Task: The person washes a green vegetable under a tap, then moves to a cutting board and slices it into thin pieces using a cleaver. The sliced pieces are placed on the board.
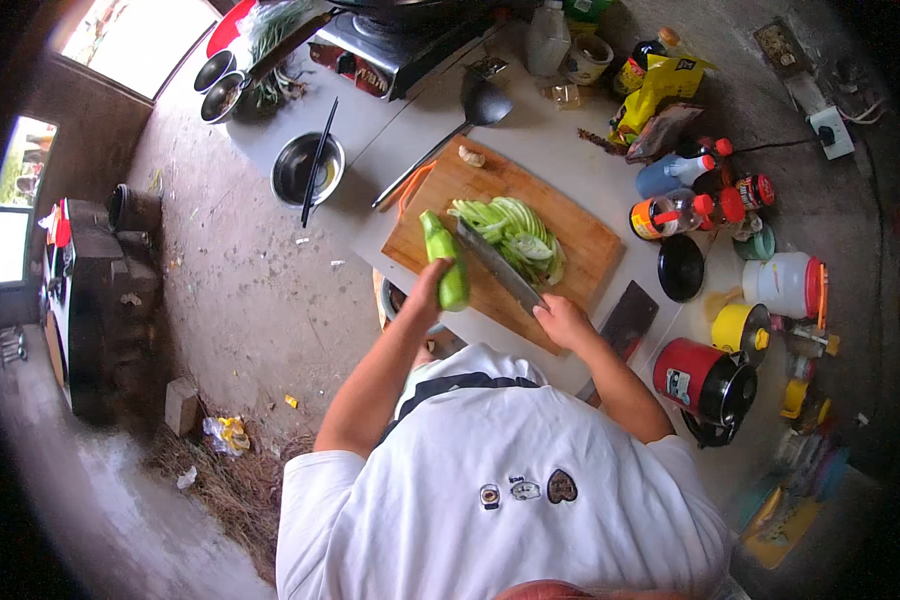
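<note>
My left hand [429, 291] holds a pale green zucchini [444, 259] over the left part of a wooden cutting board [581, 240]. In my right hand [564, 321] is the handle end of a kitchen knife [501, 264]; its long blade points up and left, between the zucchini and a pile of sliced zucchini [521, 232]. The slices overlap in the middle of the board, with thin green rims. Near the board's top corner lies a piece of garlic [471, 157].
A black ladle [486, 103] lies beyond the board, near a metal bowl [307, 171] with chopsticks [319, 161] across it. Sauce bottles [671, 214], a black lid [681, 268] and a red electric kettle [697, 381] stand to the right. A gas stove [390, 45] is at the far side.
</note>
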Available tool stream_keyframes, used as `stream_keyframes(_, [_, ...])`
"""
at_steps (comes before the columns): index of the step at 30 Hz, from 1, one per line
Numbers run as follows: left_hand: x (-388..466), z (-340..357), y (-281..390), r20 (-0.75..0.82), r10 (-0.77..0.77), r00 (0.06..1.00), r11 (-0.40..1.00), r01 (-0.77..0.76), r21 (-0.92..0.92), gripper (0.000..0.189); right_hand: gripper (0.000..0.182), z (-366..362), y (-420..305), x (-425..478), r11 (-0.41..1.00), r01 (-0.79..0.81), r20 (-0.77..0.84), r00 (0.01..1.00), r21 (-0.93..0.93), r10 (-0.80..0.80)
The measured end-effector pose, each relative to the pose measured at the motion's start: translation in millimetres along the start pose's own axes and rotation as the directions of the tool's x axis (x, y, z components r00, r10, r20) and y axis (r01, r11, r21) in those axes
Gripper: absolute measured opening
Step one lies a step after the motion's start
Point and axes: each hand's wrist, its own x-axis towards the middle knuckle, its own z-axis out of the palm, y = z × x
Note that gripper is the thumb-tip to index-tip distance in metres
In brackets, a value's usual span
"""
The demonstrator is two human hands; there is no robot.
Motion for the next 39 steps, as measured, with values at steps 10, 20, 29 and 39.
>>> stream_keyframes(10, [17, 16, -37, -0.122, 0.062, 0.991, 0.919, -0.009, 0.395, 0.051, 0.028, 19, -30, -9, 0.996, 0.063, -0.132, 0.989, -0.067, -0.071])
stream_keyframes(20, [28, 10, -40, -0.122, 0.020, 0.992, 0.909, 0.033, 0.416, 0.049, 0.039, 5, -61, -47, 0.994, 0.105, -0.252, 0.963, 0.019, -0.097])
stream_keyframes(29, [25, 21, -42, -0.125, 0.161, 0.979, 0.914, -0.100, 0.393, 0.052, 0.044, 3, -70, -47, 0.981, 0.150, -0.306, 0.935, -0.119, -0.180])
stream_keyframes(39, [32, 18, -38, -0.111, 0.054, 0.992, 0.901, 0.000, 0.434, 0.041, 0.042, 3, -48, -42, 0.999, -0.031, -0.132, 0.991, 0.029, 0.034])
